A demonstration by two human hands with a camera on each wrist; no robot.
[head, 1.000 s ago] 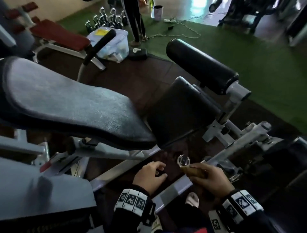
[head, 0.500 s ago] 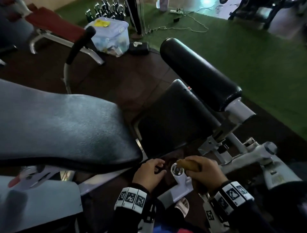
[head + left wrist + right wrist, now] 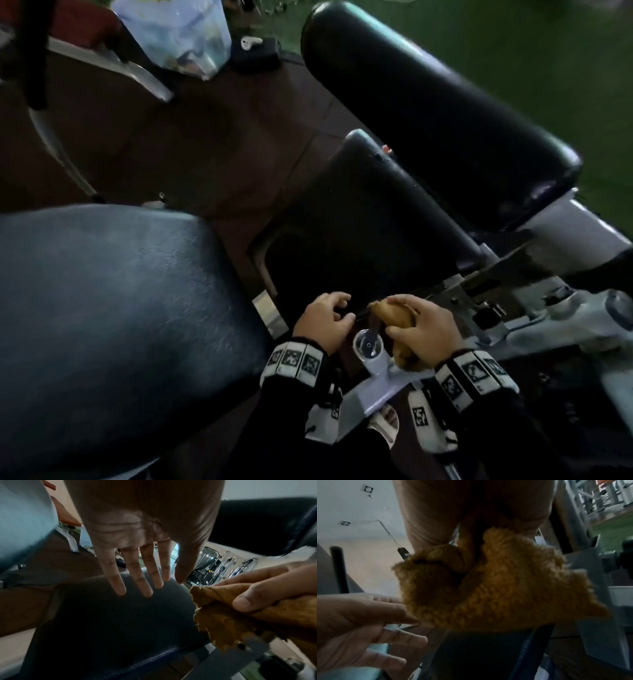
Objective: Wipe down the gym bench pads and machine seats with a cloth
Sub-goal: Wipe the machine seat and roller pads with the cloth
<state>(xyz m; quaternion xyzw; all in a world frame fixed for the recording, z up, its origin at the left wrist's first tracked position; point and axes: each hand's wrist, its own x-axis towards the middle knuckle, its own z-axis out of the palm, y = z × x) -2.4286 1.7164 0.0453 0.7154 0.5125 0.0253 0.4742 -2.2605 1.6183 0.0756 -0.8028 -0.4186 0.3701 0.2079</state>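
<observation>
My right hand point(image 3: 394, 315) grips a bunched mustard-brown cloth point(image 3: 394, 311) at the near edge of the small black seat pad point(image 3: 359, 222). In the right wrist view the cloth point(image 3: 496, 588) hangs from the hand and covers its fingers. My left hand point(image 3: 337, 308) hovers just left of the cloth and holds nothing. Its fingers point(image 3: 147, 585) are straight and spread above the seat pad point(image 3: 111, 615). A long black roller pad point(image 3: 428, 102) sits behind the seat. The large dark backrest pad point(image 3: 102, 308) fills the left.
The grey machine frame, with a round tube end point(image 3: 368, 344), lies directly below my hands. A clear plastic box point(image 3: 178, 34) and a red bench point(image 3: 85, 13) stand at the back left. Green turf point(image 3: 548, 51) lies beyond the roller. A sandalled foot point(image 3: 383, 425) is under the frame.
The view has dropped closer to the machine. Both hands moved forward from the frame tube to the seat pad's near edge, with the cloth still in the right hand.
</observation>
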